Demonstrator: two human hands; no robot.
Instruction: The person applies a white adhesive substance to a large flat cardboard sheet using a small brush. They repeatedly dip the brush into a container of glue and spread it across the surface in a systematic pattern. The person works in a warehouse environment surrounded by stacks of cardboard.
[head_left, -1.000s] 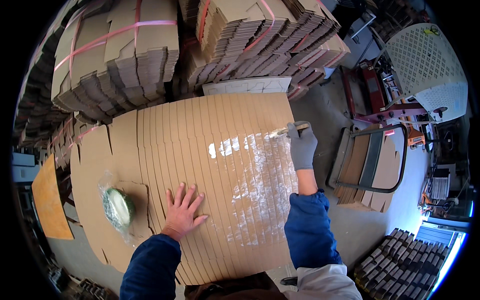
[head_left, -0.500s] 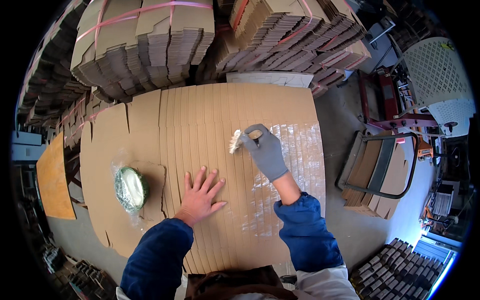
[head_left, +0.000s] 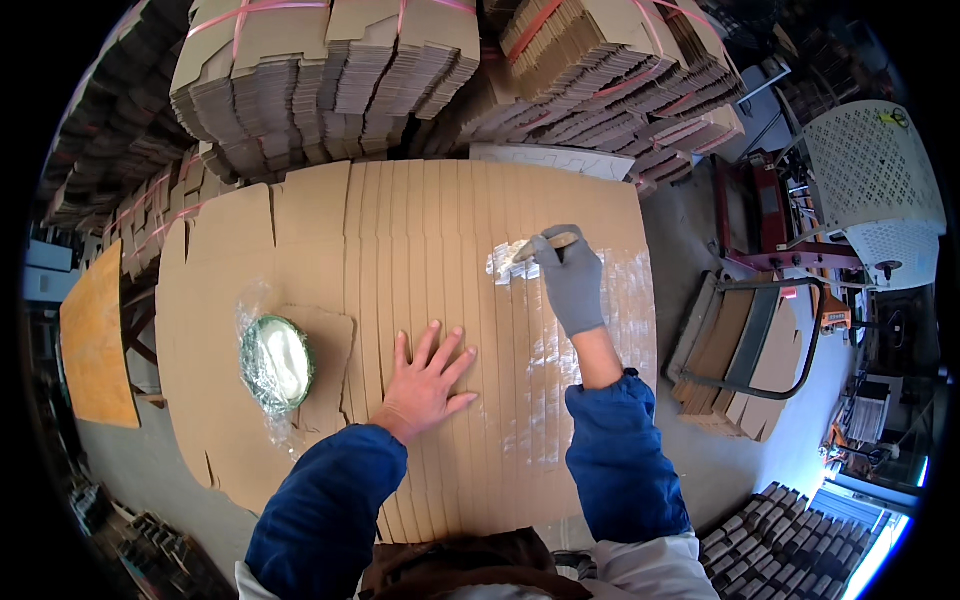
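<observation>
My right hand (head_left: pixel 574 281), in a grey glove, grips a paintbrush (head_left: pixel 527 251) by its wooden handle. The bristles press on overlapping cardboard sheets (head_left: pixel 420 240), where a wet white patch shows under them. Shiny white streaks cover the strips below and to the right of that hand. Bare and with fingers spread, my left hand (head_left: pixel 428 382) lies flat on the sheets. To its left, a round green-rimmed bowl (head_left: pixel 307 350) of white paste, wrapped in clear plastic, sits on a torn piece of cardboard (head_left: pixel 330 390).
Tall strapped stacks of flat cardboard (head_left: pixel 330 110) stand beyond the work surface. On the right are a cart (head_left: pixel 740 340) loaded with cardboard and a perforated white chair (head_left: pixel 870 160). An orange-brown board (head_left: pixel 98 340) leans at the left. More stacked pieces (head_left: pixel 790 545) lie at lower right.
My right hand has brought the brush right and slightly up, and a fresh white smear now lies beneath the bristles. My left hand stays flat on the sheets; the whole view has shifted slightly.
</observation>
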